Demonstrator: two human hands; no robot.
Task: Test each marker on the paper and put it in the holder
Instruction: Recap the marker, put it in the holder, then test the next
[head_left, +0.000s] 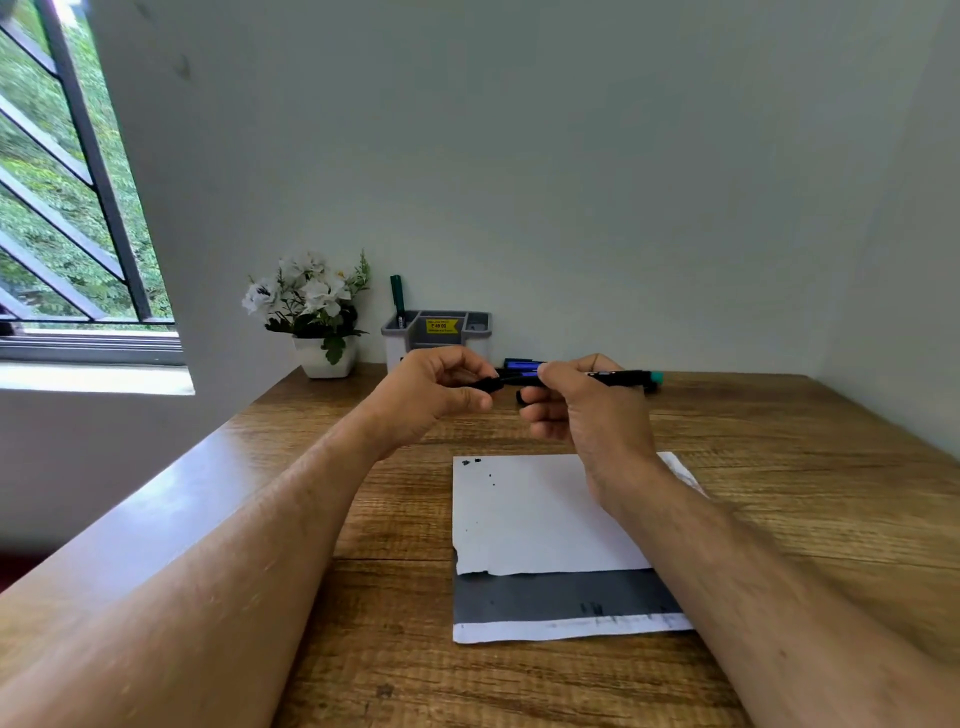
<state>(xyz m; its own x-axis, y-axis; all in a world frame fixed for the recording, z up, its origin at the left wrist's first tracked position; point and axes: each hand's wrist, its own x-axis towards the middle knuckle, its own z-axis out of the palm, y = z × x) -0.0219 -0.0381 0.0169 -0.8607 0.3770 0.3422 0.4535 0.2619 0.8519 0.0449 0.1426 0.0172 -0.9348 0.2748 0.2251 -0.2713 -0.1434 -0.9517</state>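
Observation:
A black marker (621, 378) with a teal end is held level above the table, beyond the paper. My right hand (582, 410) grips its barrel. My left hand (439, 387) pinches the black cap (488, 384) at the marker's left end; whether cap and barrel are joined is hard to tell. The white paper (524, 514) lies below, with small black marks near its top left corner. A grey holder (436, 332) stands by the back wall with a green marker (397, 296) upright in its left compartment. More markers with blue bodies (519, 365) lie on the table behind my hands.
A white pot of white flowers (311, 317) stands left of the holder. Under the paper lies a grey sheet with a white edge (566, 605). The wooden table (779, 493) meets walls at the back and right; a barred window (67, 208) is on the left.

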